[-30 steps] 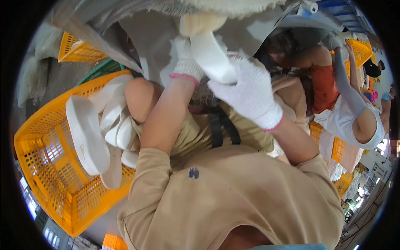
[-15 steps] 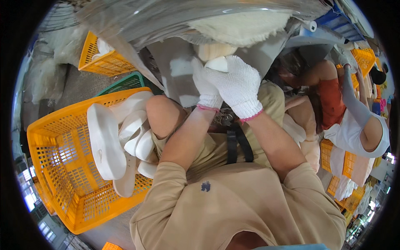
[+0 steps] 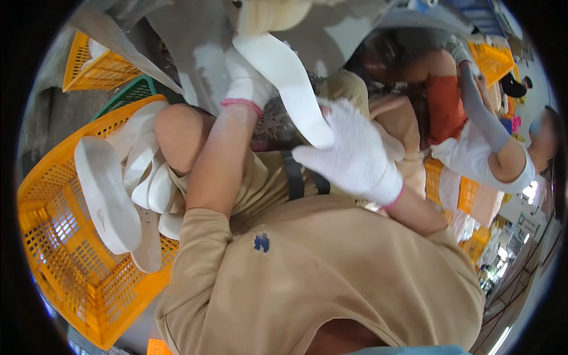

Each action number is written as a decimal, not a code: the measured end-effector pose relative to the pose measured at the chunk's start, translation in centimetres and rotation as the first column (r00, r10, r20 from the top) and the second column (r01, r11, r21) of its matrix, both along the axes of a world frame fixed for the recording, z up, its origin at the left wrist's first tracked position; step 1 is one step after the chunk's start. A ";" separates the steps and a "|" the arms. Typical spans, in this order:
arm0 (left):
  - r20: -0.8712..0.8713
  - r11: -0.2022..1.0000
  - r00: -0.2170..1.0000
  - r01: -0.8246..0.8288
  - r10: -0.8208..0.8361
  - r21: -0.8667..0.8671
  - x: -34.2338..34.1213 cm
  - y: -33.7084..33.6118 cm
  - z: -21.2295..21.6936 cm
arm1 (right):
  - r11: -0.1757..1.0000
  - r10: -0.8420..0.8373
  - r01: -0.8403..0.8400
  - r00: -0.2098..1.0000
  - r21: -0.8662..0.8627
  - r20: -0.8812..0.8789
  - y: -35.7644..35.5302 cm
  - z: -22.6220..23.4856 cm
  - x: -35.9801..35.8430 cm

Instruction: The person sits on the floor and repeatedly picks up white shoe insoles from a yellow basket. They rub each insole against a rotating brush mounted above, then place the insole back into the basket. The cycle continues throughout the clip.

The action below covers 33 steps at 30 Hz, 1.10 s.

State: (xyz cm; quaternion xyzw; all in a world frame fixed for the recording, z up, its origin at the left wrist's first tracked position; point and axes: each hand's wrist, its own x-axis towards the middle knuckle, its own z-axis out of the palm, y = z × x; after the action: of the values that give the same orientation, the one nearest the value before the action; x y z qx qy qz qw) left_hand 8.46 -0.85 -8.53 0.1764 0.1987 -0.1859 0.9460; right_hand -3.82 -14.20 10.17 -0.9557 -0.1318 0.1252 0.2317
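Observation:
A white shoe sole (image 3: 290,89), long and curved, slants across the middle with its upper end by a cream-coloured rounded part of the machine (image 3: 278,15). My left hand (image 3: 248,77), in a white knit glove with a pink cuff, is closed at the sole's upper edge. Its fingers are partly hidden behind the sole. At the lower end, my right hand (image 3: 358,151), gloved alike, has its thumb stretched apart from the fingers, and the sole's tip overlaps it. That hand is somewhat blurred.
On my left, a yellow basket (image 3: 65,275) holds several white soles and sandals (image 3: 106,195). Behind it are a green crate (image 3: 127,94) and another yellow crate (image 3: 106,68). Grey sheeting (image 3: 183,53) hangs ahead. A co-worker (image 3: 479,148) sits on my right.
Both hands were together by the machine; now they are apart. The right hand has come down and toward me, and the sole's full length shows. The view has shifted to the right.

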 end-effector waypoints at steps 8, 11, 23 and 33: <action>0.061 0.978 0.979 -0.199 0.195 0.062 0.4 1.0 -1.5 | 0.989 0.092 -0.086 0.995 -0.123 0.044 2.2 0.1 3.6; 0.047 0.946 0.950 -0.311 0.307 0.096 -4.0 -0.7 0.3 | 1.000 0.002 -0.001 0.999 -0.032 0.051 -3.7 -3.3 -4.0; 0.457 0.388 0.867 -0.358 -0.199 0.849 -6.4 0.0 10.3 | 0.080 -0.272 0.772 0.626 0.631 -0.731 -6.6 -14.0 -5.5; 0.285 0.993 0.958 0.009 0.026 -0.118 -7.7 -0.9 4.7 | 0.447 -0.477 0.613 0.779 0.651 -0.407 -10.0 -10.9 -10.4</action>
State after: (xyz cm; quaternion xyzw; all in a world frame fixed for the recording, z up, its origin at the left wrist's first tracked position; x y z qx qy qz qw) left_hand 0.79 -1.73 -3.85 0.1442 0.0494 -0.1659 0.9743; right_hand -14.18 -24.16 -0.76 -0.7450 0.1631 0.0552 0.6444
